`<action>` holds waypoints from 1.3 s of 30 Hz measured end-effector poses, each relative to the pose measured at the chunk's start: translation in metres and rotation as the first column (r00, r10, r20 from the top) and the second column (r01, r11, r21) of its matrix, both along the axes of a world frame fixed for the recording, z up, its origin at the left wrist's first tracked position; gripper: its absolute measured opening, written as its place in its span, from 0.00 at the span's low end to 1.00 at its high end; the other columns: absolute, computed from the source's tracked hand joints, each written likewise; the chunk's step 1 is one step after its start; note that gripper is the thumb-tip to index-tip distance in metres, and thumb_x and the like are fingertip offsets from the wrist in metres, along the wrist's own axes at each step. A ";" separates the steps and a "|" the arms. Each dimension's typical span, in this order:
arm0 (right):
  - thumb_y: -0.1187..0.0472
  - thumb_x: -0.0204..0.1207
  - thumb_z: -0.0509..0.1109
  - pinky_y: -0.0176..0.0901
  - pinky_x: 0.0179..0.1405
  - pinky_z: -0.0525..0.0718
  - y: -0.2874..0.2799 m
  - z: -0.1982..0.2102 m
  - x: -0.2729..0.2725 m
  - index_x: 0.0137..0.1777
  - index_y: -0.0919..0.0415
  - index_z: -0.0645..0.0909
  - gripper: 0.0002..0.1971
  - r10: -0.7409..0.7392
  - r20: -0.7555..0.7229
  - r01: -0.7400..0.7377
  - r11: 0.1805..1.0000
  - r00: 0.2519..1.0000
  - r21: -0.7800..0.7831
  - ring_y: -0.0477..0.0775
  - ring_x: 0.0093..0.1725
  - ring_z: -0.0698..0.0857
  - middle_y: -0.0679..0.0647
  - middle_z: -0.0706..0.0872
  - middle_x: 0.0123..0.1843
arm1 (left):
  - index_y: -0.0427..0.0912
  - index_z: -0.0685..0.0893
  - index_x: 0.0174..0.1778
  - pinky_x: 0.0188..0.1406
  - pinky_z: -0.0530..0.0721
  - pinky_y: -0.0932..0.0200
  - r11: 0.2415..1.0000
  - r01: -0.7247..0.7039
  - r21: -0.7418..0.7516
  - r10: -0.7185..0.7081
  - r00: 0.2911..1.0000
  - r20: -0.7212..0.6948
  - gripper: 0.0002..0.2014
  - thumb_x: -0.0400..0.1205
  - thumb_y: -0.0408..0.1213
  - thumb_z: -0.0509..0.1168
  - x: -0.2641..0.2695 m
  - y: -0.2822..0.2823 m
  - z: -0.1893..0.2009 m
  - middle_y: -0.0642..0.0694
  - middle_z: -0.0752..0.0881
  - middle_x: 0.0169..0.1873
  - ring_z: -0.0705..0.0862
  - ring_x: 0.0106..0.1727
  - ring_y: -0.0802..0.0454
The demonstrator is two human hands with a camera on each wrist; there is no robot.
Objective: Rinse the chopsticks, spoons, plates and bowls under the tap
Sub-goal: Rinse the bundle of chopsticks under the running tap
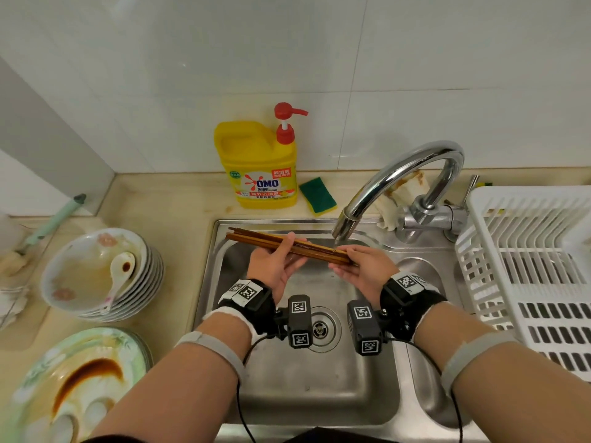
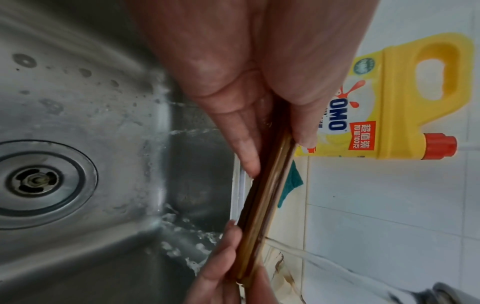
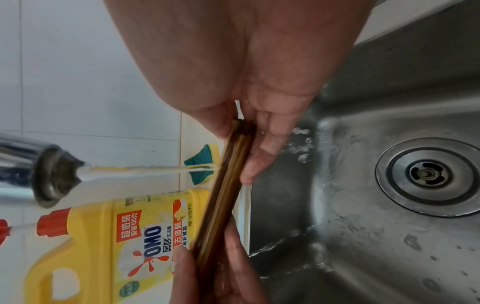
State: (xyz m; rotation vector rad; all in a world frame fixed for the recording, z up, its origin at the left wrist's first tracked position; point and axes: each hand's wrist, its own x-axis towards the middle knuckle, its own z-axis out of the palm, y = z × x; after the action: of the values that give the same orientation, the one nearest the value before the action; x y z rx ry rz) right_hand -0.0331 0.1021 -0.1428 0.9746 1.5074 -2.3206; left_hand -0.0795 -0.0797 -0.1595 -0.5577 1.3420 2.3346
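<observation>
The task looks barely begun — the left hand [image 1: 277, 266] and right hand [image 1: 361, 270] each pinch the bundle of brown wooden chopsticks [image 1: 289, 244] over the steel sink [image 1: 319, 388], the thin stream from the one chrome tap [image 1: 396, 183] striking them near the right hand. Still soiled on the counter wait a stack of flowered bowls [image 1: 105, 276] — seven or so by the rims, one white spoon [image 1: 120, 273] inside — and green plates [image 1: 76, 385], count unclear; the chopsticks seem four or more.

A yellow OMO detergent bottle [image 1: 260, 164] with a red pump stands at the back edge of the beige worktop [image 1: 179, 203], against the white tiled wall [image 1: 287, 59]. Just to its right lies a green and yellow sponge [image 1: 317, 196]. A crumpled stained cloth [image 1: 403, 196] lies behind the sink. A white plastic dish rack [image 1: 537, 266] sits at the worktop's right edge.
</observation>
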 end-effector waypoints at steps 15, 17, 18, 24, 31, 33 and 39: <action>0.69 0.87 0.64 0.41 0.44 0.92 0.043 0.030 0.025 0.58 0.68 0.87 0.10 -0.061 -0.168 0.068 0.997 0.984 0.038 0.58 0.42 0.92 0.65 0.93 0.50 | 0.28 0.84 0.55 0.47 0.93 0.52 0.951 0.004 0.308 -0.083 0.967 0.242 0.12 0.87 0.37 0.67 0.011 0.040 -0.008 0.31 0.91 0.57 0.93 0.55 0.41; 0.69 0.86 0.65 0.41 0.43 0.91 0.054 0.033 0.032 0.57 0.67 0.87 0.09 -0.095 -0.171 0.101 0.995 0.981 0.027 0.57 0.40 0.92 0.63 0.93 0.47 | 0.28 0.85 0.52 0.47 0.93 0.52 0.943 0.029 0.332 -0.116 0.963 0.244 0.12 0.87 0.36 0.67 0.013 0.055 -0.008 0.31 0.91 0.55 0.93 0.52 0.41; 0.69 0.86 0.66 0.41 0.42 0.91 0.059 0.033 0.035 0.57 0.66 0.87 0.08 -0.117 -0.167 0.122 0.992 0.979 0.024 0.56 0.39 0.91 0.62 0.92 0.46 | 0.29 0.85 0.51 0.48 0.93 0.51 0.938 0.042 0.344 -0.130 0.963 0.238 0.11 0.87 0.35 0.67 0.014 0.062 -0.008 0.32 0.92 0.55 0.93 0.52 0.41; 0.69 0.85 0.67 0.44 0.41 0.84 0.080 0.023 0.046 0.50 0.65 0.86 0.06 -0.224 -0.154 0.237 0.969 0.962 0.066 0.54 0.34 0.85 0.57 0.88 0.37 | 0.37 0.86 0.53 0.53 0.92 0.50 0.921 0.174 0.348 -0.254 0.947 0.197 0.08 0.89 0.38 0.65 0.020 0.084 -0.001 0.34 0.90 0.60 0.91 0.59 0.41; 0.78 0.77 0.62 0.40 0.40 0.80 0.075 0.005 0.049 0.49 0.58 0.85 0.16 -0.070 0.020 0.059 0.936 0.997 0.348 0.54 0.40 0.83 0.57 0.85 0.41 | 0.32 0.84 0.62 0.59 0.90 0.52 0.950 0.228 0.214 -0.269 0.945 0.184 0.13 0.87 0.36 0.67 0.027 0.079 0.001 0.32 0.89 0.61 0.90 0.63 0.41; 0.75 0.75 0.66 0.37 0.40 0.76 0.072 0.005 0.049 0.53 0.53 0.87 0.17 0.142 0.113 -0.182 0.797 0.983 0.576 0.53 0.44 0.83 0.54 0.87 0.43 | 0.29 0.83 0.62 0.56 0.91 0.54 0.964 0.222 0.144 -0.245 0.955 0.167 0.13 0.86 0.36 0.68 0.030 0.074 0.001 0.31 0.90 0.59 0.90 0.61 0.40; 0.37 0.62 0.68 0.48 0.56 0.87 0.042 0.024 0.042 0.58 0.37 0.88 0.23 0.572 0.403 -0.592 0.188 0.715 0.784 0.48 0.52 0.88 0.43 0.91 0.51 | 0.25 0.85 0.56 0.43 0.93 0.56 0.935 0.271 -0.229 -0.271 0.962 0.035 0.14 0.84 0.34 0.72 0.037 0.049 0.009 0.30 0.92 0.48 0.93 0.51 0.39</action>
State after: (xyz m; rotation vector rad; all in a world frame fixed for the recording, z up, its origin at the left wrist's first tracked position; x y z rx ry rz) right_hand 0.0091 0.1437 -0.1188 0.3401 2.5584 -0.8379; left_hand -0.0427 -0.0307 -0.1504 -0.4105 1.5931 1.9701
